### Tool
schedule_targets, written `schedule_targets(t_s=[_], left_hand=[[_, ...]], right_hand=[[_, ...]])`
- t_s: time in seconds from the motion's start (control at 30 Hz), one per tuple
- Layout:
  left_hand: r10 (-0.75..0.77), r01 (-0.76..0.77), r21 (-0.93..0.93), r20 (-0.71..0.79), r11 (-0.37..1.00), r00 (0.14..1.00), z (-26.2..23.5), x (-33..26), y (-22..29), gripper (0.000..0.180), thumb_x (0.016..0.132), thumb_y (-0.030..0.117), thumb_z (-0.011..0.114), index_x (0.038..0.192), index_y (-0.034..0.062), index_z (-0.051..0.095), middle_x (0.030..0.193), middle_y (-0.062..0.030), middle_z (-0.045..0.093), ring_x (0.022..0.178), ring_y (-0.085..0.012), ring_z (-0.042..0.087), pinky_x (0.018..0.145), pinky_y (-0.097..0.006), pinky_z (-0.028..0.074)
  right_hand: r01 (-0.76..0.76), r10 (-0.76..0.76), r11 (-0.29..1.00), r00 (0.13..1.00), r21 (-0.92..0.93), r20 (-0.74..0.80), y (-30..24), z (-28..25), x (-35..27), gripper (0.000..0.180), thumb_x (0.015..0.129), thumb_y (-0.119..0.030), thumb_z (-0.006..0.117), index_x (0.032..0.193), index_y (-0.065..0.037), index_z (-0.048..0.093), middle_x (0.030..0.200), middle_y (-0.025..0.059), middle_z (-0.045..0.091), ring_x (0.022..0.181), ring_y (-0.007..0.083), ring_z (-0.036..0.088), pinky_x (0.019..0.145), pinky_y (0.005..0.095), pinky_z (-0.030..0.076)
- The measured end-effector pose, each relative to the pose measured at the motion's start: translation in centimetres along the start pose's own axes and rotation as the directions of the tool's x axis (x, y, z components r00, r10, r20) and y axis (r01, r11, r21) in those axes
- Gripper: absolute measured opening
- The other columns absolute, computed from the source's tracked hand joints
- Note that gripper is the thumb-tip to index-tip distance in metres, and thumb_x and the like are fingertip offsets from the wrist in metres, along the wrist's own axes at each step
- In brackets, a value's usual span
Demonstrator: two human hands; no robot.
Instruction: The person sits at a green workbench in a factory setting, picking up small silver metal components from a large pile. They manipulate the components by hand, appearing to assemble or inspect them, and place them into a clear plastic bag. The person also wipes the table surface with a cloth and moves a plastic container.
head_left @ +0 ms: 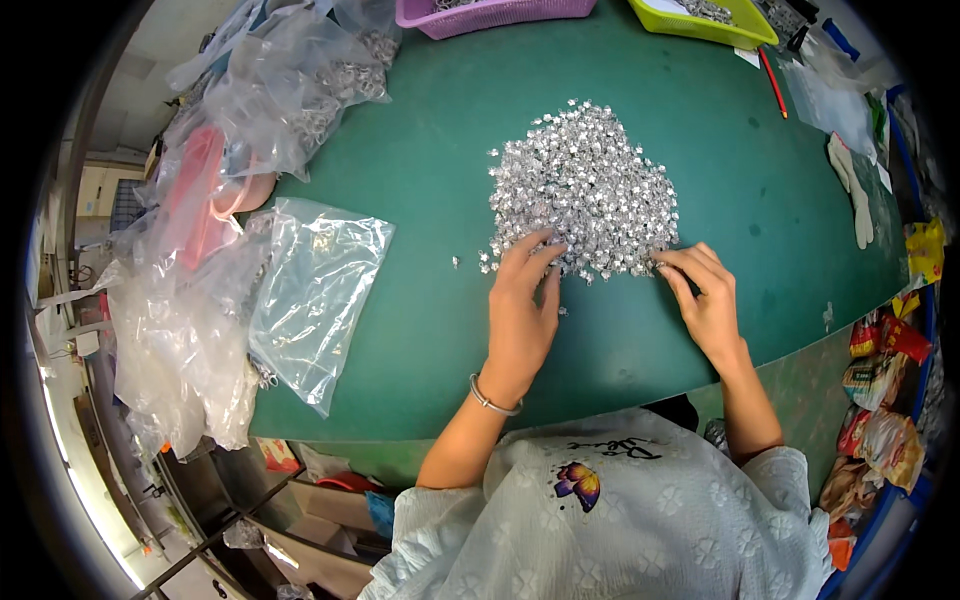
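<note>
A heap of small shiny silver metal pieces (pixel 585 185) lies on the green tabletop (pixel 420 130) in front of me. At the heap's near left edge, my left hand (pixel 522 310) has its fingertips among the pieces, curved and with the thumb apart. My right hand (pixel 708 300) is at the near right edge, its thumb and forefinger brought together at the outermost pieces. Whatever sits between those two fingertips is too small to make out. A few loose pieces (pixel 456 262) lie just left of the heap.
Left of the heap lies a flat clear plastic bag (pixel 320 290), beside piled bags (pixel 290 110) of metal parts and a pink plastic container (pixel 200 195). Purple (pixel 500 18) and yellow-green baskets (pixel 700 28) stand at the far edge. A red pencil (pixel 773 85) and white glove (pixel 852 190) lie right.
</note>
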State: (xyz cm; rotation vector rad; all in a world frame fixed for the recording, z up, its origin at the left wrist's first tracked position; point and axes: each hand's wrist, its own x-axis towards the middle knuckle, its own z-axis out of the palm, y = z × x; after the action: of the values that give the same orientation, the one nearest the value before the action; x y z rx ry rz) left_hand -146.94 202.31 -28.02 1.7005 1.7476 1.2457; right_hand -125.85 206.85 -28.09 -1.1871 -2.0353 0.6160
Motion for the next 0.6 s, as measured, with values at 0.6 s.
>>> schedule_targets(t_s=[0.6], left_hand=[[-0.290, 0.422, -0.706, 0.308, 0.569, 0.906, 2.1, -4.6, 3.7, 0.020, 0.081, -0.005, 0.058, 0.100, -0.0042, 0.059, 0.098, -0.0099, 0.059, 0.087, -0.0128, 0.058, 0.075, -0.023, 0.048]], right_hand=[[-0.009, 0.014, 0.947, 1.000, 0.321, -0.013, -5.1, 0.3, -2.3, 0.014, 0.067, 0.004, 0.067, 0.080, 0.001, 0.065, 0.077, 0.0092, 0.063, 0.076, 0.0219, 0.056, 0.068, 0.0297, 0.045]])
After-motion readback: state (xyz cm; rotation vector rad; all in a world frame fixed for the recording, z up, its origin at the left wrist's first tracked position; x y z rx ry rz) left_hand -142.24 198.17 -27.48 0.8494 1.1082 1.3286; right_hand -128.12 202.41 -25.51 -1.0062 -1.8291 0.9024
